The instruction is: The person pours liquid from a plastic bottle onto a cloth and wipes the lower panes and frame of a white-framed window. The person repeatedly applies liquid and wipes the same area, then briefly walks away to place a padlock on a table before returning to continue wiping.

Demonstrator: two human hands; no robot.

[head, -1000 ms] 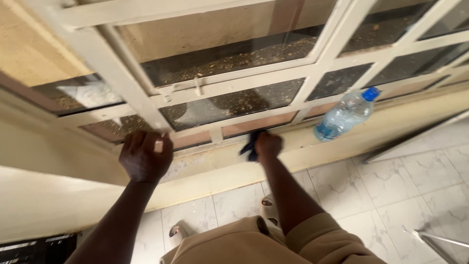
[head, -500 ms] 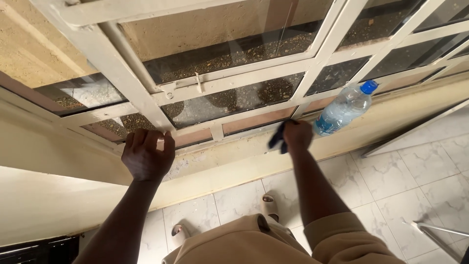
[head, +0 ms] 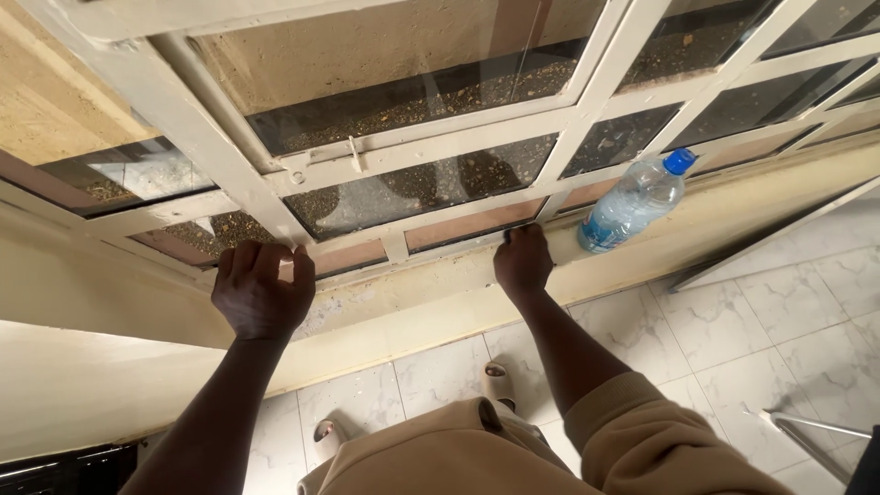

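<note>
While the cream-painted metal window frame (head: 403, 225) is gripped at its lower bar by the clenched left hand (head: 261, 291), the right hand (head: 523, 263) is pressed, fingers curled, on the sill's (head: 403, 295) inner edge, a dark cloth barely visible beneath. Just beside it stands a clear blue-capped plastic bottle (head: 632, 202).

Tan short-sleeved shirt, its right sleeve (head: 642, 431) at 5 o'clock; bare forearms; pale slide sandals (head: 500, 380) at 6 o'clock.
</note>
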